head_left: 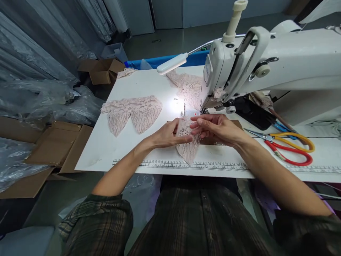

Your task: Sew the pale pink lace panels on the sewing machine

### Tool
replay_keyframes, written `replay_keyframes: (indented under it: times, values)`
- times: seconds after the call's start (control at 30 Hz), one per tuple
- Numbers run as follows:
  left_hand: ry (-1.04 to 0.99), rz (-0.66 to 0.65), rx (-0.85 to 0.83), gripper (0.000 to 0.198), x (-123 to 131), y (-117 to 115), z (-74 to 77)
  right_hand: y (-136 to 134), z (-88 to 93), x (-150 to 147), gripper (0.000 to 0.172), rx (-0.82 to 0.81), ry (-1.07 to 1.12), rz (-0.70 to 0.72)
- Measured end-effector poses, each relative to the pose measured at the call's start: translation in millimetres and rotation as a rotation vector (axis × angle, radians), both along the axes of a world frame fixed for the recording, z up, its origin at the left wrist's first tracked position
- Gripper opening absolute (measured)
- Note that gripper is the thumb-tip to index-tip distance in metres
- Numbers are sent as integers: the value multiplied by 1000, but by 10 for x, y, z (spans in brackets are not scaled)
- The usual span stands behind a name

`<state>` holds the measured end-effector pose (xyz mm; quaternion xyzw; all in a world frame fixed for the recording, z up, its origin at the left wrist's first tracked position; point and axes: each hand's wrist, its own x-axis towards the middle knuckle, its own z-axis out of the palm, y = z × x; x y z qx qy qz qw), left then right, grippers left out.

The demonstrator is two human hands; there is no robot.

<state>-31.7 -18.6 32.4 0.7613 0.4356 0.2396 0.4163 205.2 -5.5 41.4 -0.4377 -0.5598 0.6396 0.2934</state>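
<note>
A pale pink lace piece (188,151) with a pointed lower end hangs between my two hands, just in front of the sewing machine's needle area. My left hand (172,136) grips its left side, the thumb lying across the front. From the right, my right hand (215,128) has its fingers bent at the lace's upper right edge, thumb against forefinger. The white sewing machine (247,67) stands behind my right hand, its presser foot (204,111) close to my fingertips. Another lace piece (133,110) with two pointed panels lies flat to the left.
More lace (189,83) lies behind the needle under a lit lamp (173,64). Scissors with yellow and red handles (290,145) rest at the right, beside a black object (253,112). A printed ruler (173,164) runs along the table's front edge. Cardboard boxes (53,145) stand left.
</note>
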Motion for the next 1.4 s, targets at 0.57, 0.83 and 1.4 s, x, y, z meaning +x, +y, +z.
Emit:
replay_keyframes:
  times: [0.57, 0.83, 1.4]
  values:
    - [135, 298, 94, 73, 136, -58, -90, 141, -362, 340, 46, 990, -773, 230]
    - [184, 219, -34, 61, 38, 0, -14, 188, -375, 249, 57, 991, -899, 246]
    - [62, 324, -260, 70, 1, 44, -31, 182, -551, 393, 41, 1173, -608, 156]
